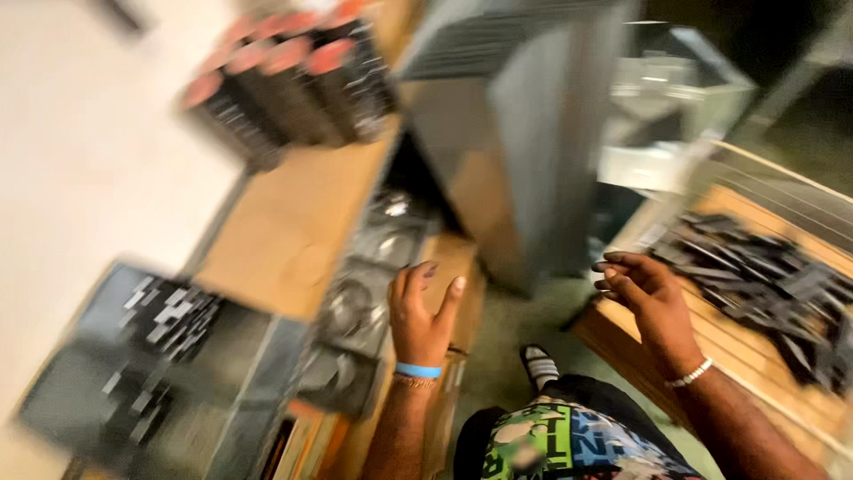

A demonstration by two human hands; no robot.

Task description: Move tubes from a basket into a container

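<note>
Head view, blurred by motion. The left hand (pixel 421 313) is raised, fingers (pixel 453 293) loosely spread and holding nothing, over the edge of a wooden counter (pixel 284 231), just beside a row of round metal parts (pixel 364 284). The right hand (pixel 649 298) hovers with fingers curled and empty at the near edge of a slatted wooden tray (pixel 711 333), close to a pile of dark metal pieces (pixel 764 284). A grey bin (pixel 160 356) of small parts sits at left.
</note>
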